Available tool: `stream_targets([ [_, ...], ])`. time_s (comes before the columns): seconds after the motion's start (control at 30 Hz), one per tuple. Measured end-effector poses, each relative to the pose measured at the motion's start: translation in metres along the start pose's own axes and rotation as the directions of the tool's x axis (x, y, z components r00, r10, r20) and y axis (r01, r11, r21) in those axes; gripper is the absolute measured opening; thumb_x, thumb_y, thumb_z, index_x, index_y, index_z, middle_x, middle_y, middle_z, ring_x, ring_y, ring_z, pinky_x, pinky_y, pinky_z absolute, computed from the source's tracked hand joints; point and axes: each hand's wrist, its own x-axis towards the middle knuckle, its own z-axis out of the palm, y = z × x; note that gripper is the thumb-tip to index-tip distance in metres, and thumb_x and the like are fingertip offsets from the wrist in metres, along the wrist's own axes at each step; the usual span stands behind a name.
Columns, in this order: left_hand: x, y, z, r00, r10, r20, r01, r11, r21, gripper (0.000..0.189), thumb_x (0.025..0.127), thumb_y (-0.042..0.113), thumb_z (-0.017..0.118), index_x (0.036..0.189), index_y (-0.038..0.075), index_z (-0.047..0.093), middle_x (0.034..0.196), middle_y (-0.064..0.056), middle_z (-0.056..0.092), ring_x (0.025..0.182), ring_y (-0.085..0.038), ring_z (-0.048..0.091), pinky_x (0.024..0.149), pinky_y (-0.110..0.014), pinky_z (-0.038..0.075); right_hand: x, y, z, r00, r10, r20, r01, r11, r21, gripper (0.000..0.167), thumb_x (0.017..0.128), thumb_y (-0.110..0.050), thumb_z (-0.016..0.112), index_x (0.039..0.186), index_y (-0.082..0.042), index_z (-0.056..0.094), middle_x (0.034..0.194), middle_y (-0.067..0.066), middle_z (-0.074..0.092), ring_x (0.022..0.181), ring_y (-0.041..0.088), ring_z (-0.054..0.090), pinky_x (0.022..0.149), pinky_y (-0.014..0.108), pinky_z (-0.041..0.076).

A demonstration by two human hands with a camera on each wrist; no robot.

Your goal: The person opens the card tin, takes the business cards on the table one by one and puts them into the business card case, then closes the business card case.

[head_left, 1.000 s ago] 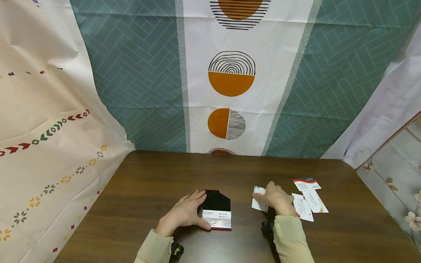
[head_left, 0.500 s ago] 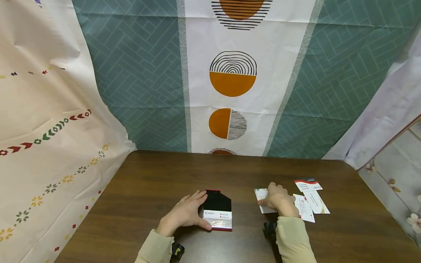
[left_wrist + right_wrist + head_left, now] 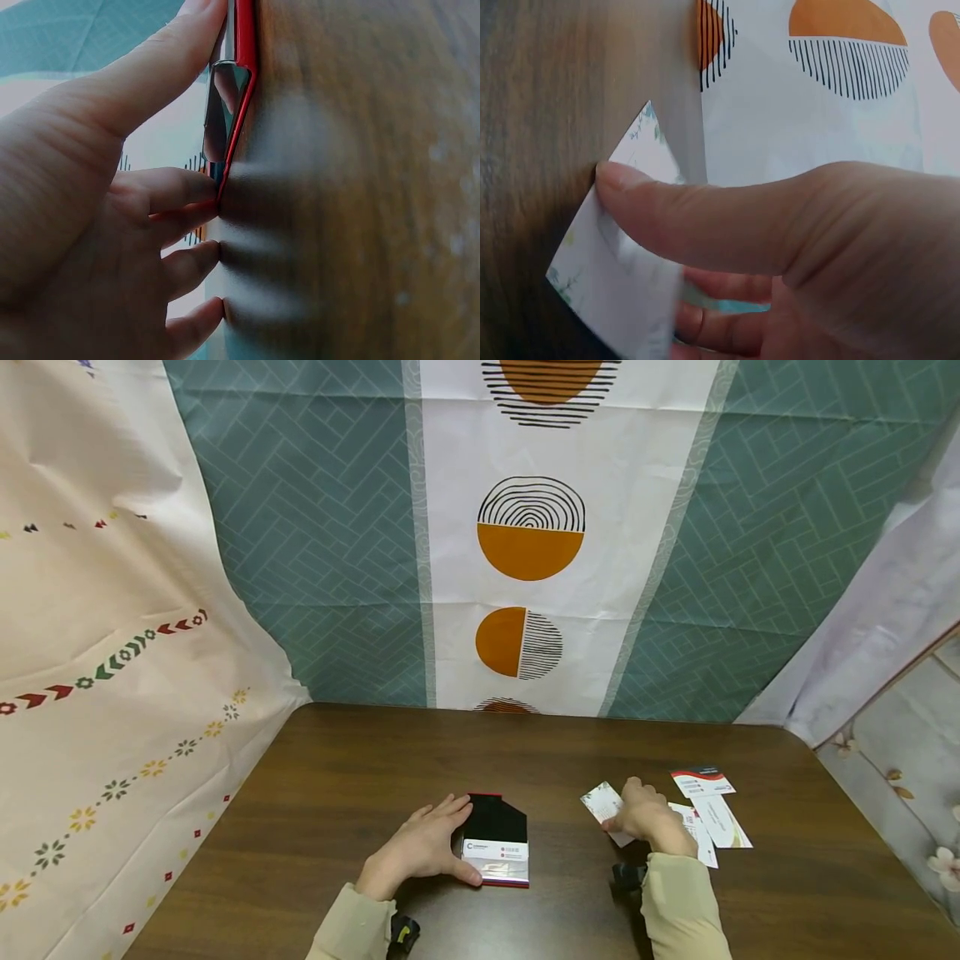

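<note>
My left hand (image 3: 426, 845) spans the left side of an open card case (image 3: 495, 814), black inside with a red edge, a white card and a shiny metal strip near its front. In the left wrist view the thumb is on the metal part (image 3: 217, 112) and the index finger meets the red edge (image 3: 245, 97); other fingertips rest on the table. My right hand (image 3: 647, 814) holds a white business card (image 3: 602, 800) with leafy printed corners by its right part. In the right wrist view the thumb lies across that card (image 3: 592, 262), the other fingers behind it.
Right of the right hand lie a red-and-dark business card (image 3: 702, 782), a white card (image 3: 722, 821) and another white card (image 3: 699, 835) partly covered by the hand. They overlap on the brown table (image 3: 360, 752). Patterned cloth (image 3: 330, 527) hangs behind the table.
My right hand has shifted slightly right, and the white card in it has turned so that it slants from upper left to lower right. The left hand and the card case have stayed put.
</note>
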Motion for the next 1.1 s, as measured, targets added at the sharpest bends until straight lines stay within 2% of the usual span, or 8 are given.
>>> stream_targets([
  [0.1,0.0,0.0,0.0,1.0,0.001,0.0,-0.001,1.0,-0.003,0.109,0.064,0.06,0.083,0.149,0.005,0.041,0.156,-0.009,0.033,0.145,-0.03,0.024,0.114,-0.053,0.02,0.0,0.003,0.001,1.0,-0.029,0.001,0.029,0.998,0.061,0.055,0.074,-0.02,0.087,0.099,0.005,0.045,0.087,0.018,0.056,0.08,0.033,0.055,0.069,0.046,0.047],
  [0.2,0.0,-0.001,0.0,1.0,0.002,-0.001,-0.002,1.0,-0.008,0.11,0.064,0.06,0.083,0.149,0.005,0.041,0.156,-0.01,0.033,0.145,-0.03,0.024,0.114,-0.053,0.02,0.0,0.006,0.001,0.997,-0.075,-0.003,0.075,0.988,0.132,0.042,0.078,-0.012,0.081,0.094,0.001,0.045,0.081,0.011,0.055,0.073,0.026,0.053,0.063,0.037,0.044],
  [0.4,0.001,0.0,-0.001,1.0,-0.006,0.005,0.006,1.0,-0.012,0.109,0.064,0.06,0.084,0.149,0.005,0.041,0.157,-0.008,0.032,0.145,-0.029,0.023,0.115,-0.052,0.019,0.006,0.011,0.003,0.97,-0.221,-0.1,0.235,0.958,0.165,0.009,0.086,-0.002,0.064,0.093,0.0,0.06,0.082,0.007,0.059,0.073,0.022,0.054,0.063,0.034,0.044],
  [0.63,0.002,-0.001,0.001,1.0,-0.009,0.007,0.009,1.0,-0.014,0.109,0.064,0.06,0.083,0.149,0.005,0.041,0.157,-0.008,0.031,0.146,-0.028,0.022,0.115,-0.051,0.019,0.007,0.001,0.002,0.927,-0.337,-0.168,0.364,0.914,0.177,0.013,0.091,-0.001,0.057,0.095,-0.002,0.069,0.087,0.008,0.065,0.076,0.02,0.054,0.068,0.036,0.044],
  [0.93,0.0,0.0,0.0,1.0,-0.008,0.006,0.008,1.0,-0.019,0.11,0.064,0.059,0.084,0.149,0.004,0.041,0.156,-0.01,0.032,0.145,-0.03,0.022,0.114,-0.052,0.019,0.007,-0.018,0.004,0.875,-0.434,-0.214,0.473,0.861,0.19,0.007,0.09,-0.003,0.065,0.09,-0.007,0.071,0.079,-0.002,0.063,0.072,0.015,0.051,0.066,0.033,0.043],
  [1.1,0.0,-0.001,0.0,1.0,-0.001,0.001,0.001,1.0,-0.014,0.11,0.064,0.06,0.084,0.149,0.005,0.041,0.156,-0.01,0.033,0.145,-0.03,0.023,0.114,-0.053,0.02,0.01,-0.022,0.007,0.851,-0.466,-0.243,0.512,0.84,0.18,0.009,0.091,-0.002,0.063,0.093,-0.007,0.071,0.084,0.0,0.066,0.075,0.016,0.054,0.069,0.035,0.045],
])
